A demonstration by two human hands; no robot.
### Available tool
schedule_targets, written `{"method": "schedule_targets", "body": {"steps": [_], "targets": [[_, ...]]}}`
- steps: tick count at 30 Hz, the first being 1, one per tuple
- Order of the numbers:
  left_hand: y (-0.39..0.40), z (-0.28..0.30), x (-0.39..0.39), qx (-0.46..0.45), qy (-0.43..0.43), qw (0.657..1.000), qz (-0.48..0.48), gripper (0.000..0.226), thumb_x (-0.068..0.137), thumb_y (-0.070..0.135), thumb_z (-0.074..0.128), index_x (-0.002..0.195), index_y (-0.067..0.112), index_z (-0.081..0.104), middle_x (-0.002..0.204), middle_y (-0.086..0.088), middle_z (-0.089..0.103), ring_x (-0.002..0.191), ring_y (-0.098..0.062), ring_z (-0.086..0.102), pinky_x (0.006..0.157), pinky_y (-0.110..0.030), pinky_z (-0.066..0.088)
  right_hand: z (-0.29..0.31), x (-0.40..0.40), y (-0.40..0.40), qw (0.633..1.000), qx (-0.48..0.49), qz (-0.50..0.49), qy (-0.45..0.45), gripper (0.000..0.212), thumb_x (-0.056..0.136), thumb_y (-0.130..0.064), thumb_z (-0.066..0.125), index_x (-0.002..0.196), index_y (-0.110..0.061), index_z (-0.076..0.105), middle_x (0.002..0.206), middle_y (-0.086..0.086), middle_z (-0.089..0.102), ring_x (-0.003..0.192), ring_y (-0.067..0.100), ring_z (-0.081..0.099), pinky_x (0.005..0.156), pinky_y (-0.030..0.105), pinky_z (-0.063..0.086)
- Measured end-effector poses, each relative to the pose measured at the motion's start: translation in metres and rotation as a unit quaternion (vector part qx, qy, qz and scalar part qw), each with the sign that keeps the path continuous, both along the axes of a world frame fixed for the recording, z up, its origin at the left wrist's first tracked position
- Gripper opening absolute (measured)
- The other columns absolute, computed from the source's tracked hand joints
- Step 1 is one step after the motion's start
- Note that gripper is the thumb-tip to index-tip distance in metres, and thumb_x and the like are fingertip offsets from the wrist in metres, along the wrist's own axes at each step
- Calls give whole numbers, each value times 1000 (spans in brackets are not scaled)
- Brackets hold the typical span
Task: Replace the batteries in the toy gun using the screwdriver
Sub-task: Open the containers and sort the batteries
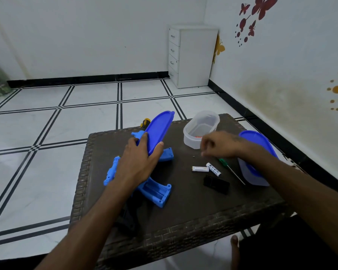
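Left hand (140,162) clamped on a blue lid (158,131), held up on edge over the toy gun (154,190), which lies near the table's (183,221) left edge with the battery bay open and looking empty. Right hand (219,145) blurred, fingers bunched just beside the open clear container (200,129) near the far edge; can't tell if pinching anything. Two batteries (207,169), a black cover (216,184) and the screwdriver (231,170) loose toward the right edge, beside a second lidded container (256,158). Tiny speck (193,156) on the table, maybe the screw. Easy to knock that off with a sleeve or wrist and lose it; batteries could roll too.
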State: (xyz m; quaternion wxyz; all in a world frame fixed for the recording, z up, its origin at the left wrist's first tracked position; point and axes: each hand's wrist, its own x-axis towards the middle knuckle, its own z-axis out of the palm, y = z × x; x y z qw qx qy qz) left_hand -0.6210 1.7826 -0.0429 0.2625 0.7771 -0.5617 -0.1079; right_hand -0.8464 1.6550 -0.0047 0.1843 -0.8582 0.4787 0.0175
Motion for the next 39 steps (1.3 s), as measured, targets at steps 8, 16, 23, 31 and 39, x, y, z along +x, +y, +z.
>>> {"method": "schedule_targets", "body": {"steps": [8, 16, 23, 31, 39], "targets": [[-10, 2, -18, -12, 6, 1000, -13, 71, 94, 65, 30, 152, 25, 23, 142, -8, 36, 126, -26, 42, 91, -33, 38, -32, 3, 15, 996, 17, 41, 77, 20, 84, -31, 74, 100, -22, 67, 106, -3, 65, 99, 15, 62, 82, 31, 52], [-18, 7, -27, -16, 14, 1000, -20, 70, 94, 65, 31, 152, 26, 24, 142, -9, 35, 124, -26, 44, 96, -37, 41, -46, -6, 8, 998, 37, 35, -22, 15, 81, -17, 76, 89, -22, 65, 83, -10, 62, 78, 8, 60, 66, 21, 47], [-27, 2, -29, -27, 23, 999, -26, 72, 91, 69, 30, 150, 27, 26, 137, -9, 39, 119, -27, 47, 98, -42, 46, -29, -16, -1, 998, -26, 46, -46, 12, 82, -18, 75, 87, -24, 66, 83, -13, 58, 79, 6, 56, 62, 18, 39], [-45, 3, -35, -25, 23, 999, -26, 73, 92, 67, 31, 152, 26, 23, 141, -8, 37, 123, -25, 45, 99, -39, 44, 20, -9, -59, 983, -104, -66, -137, 18, 82, -20, 77, 98, -17, 70, 96, -1, 63, 86, 16, 60, 66, 27, 46], [-72, 3, -41, -14, -2, 1000, -26, 74, 92, 67, 31, 152, 25, 22, 145, -9, 35, 126, -26, 43, 99, -41, 44, 4, 28, -123, 991, -27, -101, -86, 20, 82, -21, 78, 97, -10, 72, 94, 7, 72, 84, 20, 70, 79, 34, 59]]}}
